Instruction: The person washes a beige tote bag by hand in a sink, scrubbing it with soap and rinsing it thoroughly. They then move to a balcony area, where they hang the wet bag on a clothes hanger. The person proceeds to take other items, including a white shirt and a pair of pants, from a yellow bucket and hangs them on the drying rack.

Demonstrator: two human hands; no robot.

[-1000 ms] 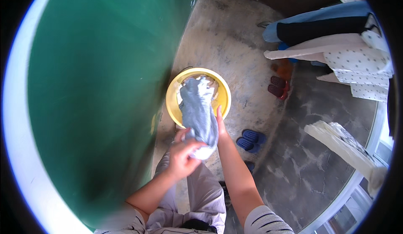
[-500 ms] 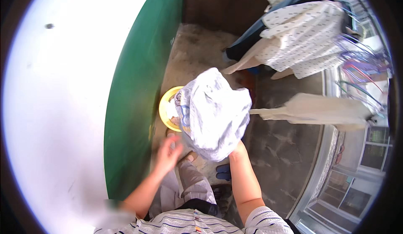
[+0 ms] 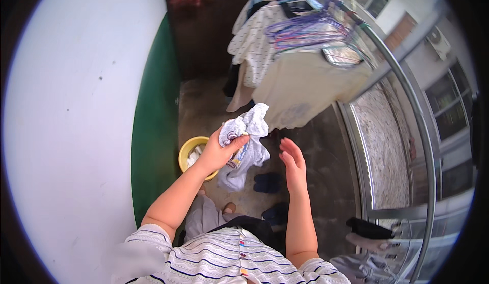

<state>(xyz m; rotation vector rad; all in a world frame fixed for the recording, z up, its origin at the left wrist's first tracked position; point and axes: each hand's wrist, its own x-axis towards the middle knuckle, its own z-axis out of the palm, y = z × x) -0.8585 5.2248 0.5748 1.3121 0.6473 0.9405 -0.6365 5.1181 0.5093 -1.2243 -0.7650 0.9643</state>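
Pale printed garment [image 3: 252,157] is out of the yellow basin [image 3: 182,158], gripped bunched in the curled left hand [image 3: 219,150], with the right hand [image 3: 294,165] empty, fingers loosely extended nearby; white items [image 3: 193,157] are left in basin, other garments [image 3: 309,88] already hung on hangers [image 3: 305,32].

No lettering or number can be read. The pale grey garment [image 3: 253,157] in the left hand [image 3: 216,151] carries a crumpled print [image 3: 236,158] in purple, blue and yellow, partly covered by that hand; whether it includes letters cannot be told. The hanging cream top [image 3: 305,80] bears a faint grey-blue print [image 3: 297,112] low down, too blurred to make out. The white patterned shirt [image 3: 264,34] beside it shows only small dark marks.
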